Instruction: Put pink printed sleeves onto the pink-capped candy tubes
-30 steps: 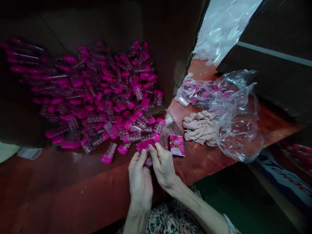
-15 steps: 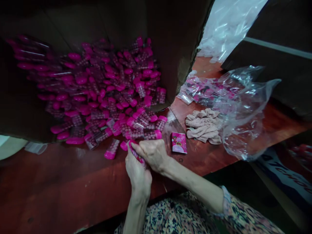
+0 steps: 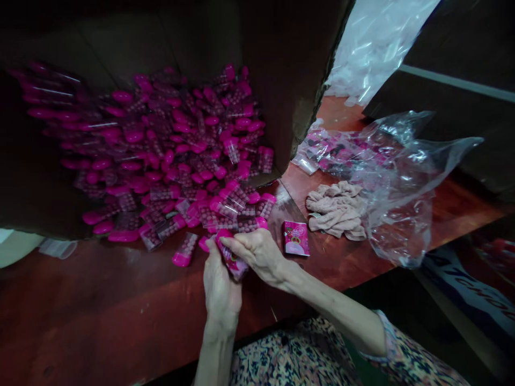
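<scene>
Both my hands meet at the table's front, over a pink-capped tube with a printed pink wrapper (image 3: 231, 260). My left hand (image 3: 220, 289) grips its lower side, and the fingers of my right hand (image 3: 261, 257) press across the top. Part of the tube is hidden by my fingers. A loose pink-capped tube (image 3: 185, 249) lies just beyond my left hand. Near my right hand lies a flat printed pink card (image 3: 295, 238). A large heap of clear pink-capped tubes (image 3: 161, 155) fills the cardboard box (image 3: 293, 69) ahead.
The red-brown wooden table (image 3: 120, 284) runs under everything. To the right lie a folded beige cloth (image 3: 336, 212), a crumpled clear plastic bag (image 3: 402, 209) and a plastic bag of pink packets (image 3: 325, 153). White plastic sheeting (image 3: 374, 48) hangs behind the box.
The printed pink piece has gone from flat between my fingertips to lying along the tube. My right hand has moved left across it, and my hands are closer together.
</scene>
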The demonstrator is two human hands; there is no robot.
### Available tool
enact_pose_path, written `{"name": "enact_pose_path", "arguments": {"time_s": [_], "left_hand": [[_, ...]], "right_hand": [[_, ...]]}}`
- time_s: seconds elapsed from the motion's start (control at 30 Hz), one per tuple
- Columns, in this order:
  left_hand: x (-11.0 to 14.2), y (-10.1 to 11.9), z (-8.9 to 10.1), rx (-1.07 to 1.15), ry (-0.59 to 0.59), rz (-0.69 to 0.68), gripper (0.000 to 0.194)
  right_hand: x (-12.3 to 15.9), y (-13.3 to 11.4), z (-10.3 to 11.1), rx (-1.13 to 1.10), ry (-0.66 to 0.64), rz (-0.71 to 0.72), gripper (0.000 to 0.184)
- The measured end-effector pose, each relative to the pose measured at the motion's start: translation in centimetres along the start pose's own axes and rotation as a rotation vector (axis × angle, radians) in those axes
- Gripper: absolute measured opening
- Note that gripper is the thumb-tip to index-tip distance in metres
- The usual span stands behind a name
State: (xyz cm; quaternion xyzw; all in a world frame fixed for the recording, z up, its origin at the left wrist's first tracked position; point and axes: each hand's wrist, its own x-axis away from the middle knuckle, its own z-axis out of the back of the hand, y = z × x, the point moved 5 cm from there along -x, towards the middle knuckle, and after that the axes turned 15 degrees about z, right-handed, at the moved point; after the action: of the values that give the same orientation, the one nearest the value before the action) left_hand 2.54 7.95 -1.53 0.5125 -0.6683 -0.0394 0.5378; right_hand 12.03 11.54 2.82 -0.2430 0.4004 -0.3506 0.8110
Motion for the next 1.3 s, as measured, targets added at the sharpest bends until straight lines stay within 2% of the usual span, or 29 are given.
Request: {"name": "enact_pose_path", "arguments": {"time_s": [0.07,0.17,0.3,0.47,0.53,0.67,0.77,0.93,1.07,1.13,1.23,1.3], "left_hand": [[-0.1,0.7,-0.4,-0.018,-0.107,0.001,0.042],[-0.1,0.9,-0.2,-0.091,-0.211,0.037,0.028],[-0.1,0.7,0.8,-0.066,-0.092,0.037,0.024],[0.2,0.1,1.0,0.055,0.019,-0.015,0.025],[0.2,-0.4,1.0,0.056,0.024,-0.036,0.024],[0.5,-1.3,1.4,0.038,0.052,-0.102,0.025],[1.0,-1.4,1.6,0.013,0.081,-0.144,0.018],[1.2,0.1,2.2,-0.154,0.138,-0.253,0.013],[0.3,0.5,2.8,-0.238,0.040,-0.156,0.017],[0.0,0.4,2.8,-0.312,0.014,-0.119,0.018],[-0.2,0.3,2.9,-0.393,0.021,-0.089,0.021],[-0.2,0.2,2.8,-0.428,0.012,-0.069,0.023]], "right_hand": [[0.3,0.6,0.4,-0.062,-0.025,-0.057,0.057],[0.8,1.1,0.6,-0.126,-0.043,-0.109,0.056],[1.6,1.8,0.4,-0.126,0.013,-0.177,0.058],[2.6,1.0,-0.6,0.058,0.141,-0.246,0.058],[2.6,-0.2,-1.5,0.133,0.144,-0.201,0.059],[2.1,-2.0,-3.1,0.215,0.056,-0.032,0.059],[1.7,-1.2,-2.9,0.280,0.040,-0.037,0.056],[2.7,0.3,-1.9,0.328,0.106,-0.185,0.050],[4.7,-0.5,-1.1,0.233,0.106,-0.258,0.037],[5.4,-0.7,-0.4,0.069,0.133,-0.325,0.028],[5.9,-0.1,0.4,-0.238,0.245,-0.481,0.022],[6.1,0.4,0.4,-0.344,0.290,-0.559,0.018]]}}
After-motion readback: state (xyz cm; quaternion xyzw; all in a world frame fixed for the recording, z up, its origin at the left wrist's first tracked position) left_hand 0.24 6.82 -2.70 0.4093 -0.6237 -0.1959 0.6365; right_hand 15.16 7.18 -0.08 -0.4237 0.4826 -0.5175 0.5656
